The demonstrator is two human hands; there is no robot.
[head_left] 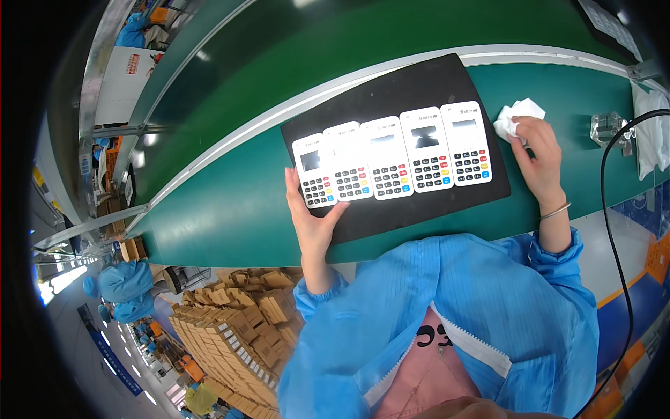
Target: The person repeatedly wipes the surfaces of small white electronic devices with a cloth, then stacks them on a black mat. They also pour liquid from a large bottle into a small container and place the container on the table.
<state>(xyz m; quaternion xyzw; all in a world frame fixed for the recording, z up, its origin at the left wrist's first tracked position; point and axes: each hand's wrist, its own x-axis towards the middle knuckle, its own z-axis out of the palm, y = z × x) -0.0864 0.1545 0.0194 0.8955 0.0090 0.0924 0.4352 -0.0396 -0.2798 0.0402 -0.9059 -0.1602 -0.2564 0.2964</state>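
Note:
Several white card payment terminals (424, 150) lie face up, side by side in a slanting row on a black mat (387, 92). Each has a small screen above a keypad of black keys with red, yellow and blue ones at the side. My left hand (312, 227) grips the lower end of the leftmost terminal (311, 174), fingers along its left edge and thumb at its lower right corner. To the right of the mat, my right hand (539, 157) is closed on a crumpled white wiping cloth (518, 115), held off the terminals.
The mat rests on a green workbench (216, 202) with a pale rail along its far side. On the right stand a clear glass bottle (607, 129), a white plastic bag (649, 133) and a hanging black cable (606, 202). Stacked cardboard boxes (230, 342) and people in blue are at lower left.

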